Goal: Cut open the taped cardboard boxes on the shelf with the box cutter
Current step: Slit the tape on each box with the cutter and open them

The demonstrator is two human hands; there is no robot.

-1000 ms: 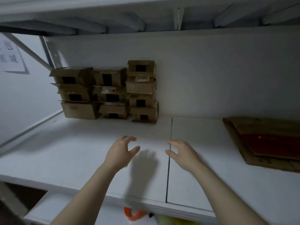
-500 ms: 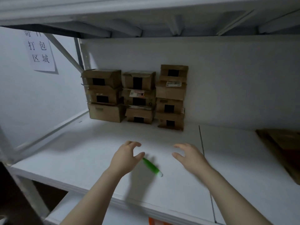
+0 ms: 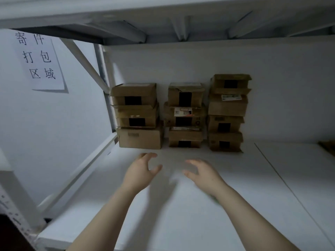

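Reaching toward the boxes (image 3: 183, 115) with nothing in either hand, so this step is really about choosing one to work on. The left hand (image 3: 140, 171) and right hand (image 3: 203, 173) hover side by side just in front of the boxes. Their fingers are spread and loosely curved, gripping nothing and not touching cardboard.

The boxes sit in three stacks at the back of the shelf (image 3: 181, 223), with dark tape strips (image 3: 184, 98) facing out. I can't make out the box cutter clearly. There's a faint green smudge (image 3: 215, 198) in front of the boxes, under the right wrist. It might be the cutter, but it's too blurry to call.

My take: grab a top box, not a lower one, or the stack could tip. Pull it out in front of the boxes onto bare shelf and steady it with one hand. Only then run the blade along the tape, shallow, cutting away from the holding fingers.
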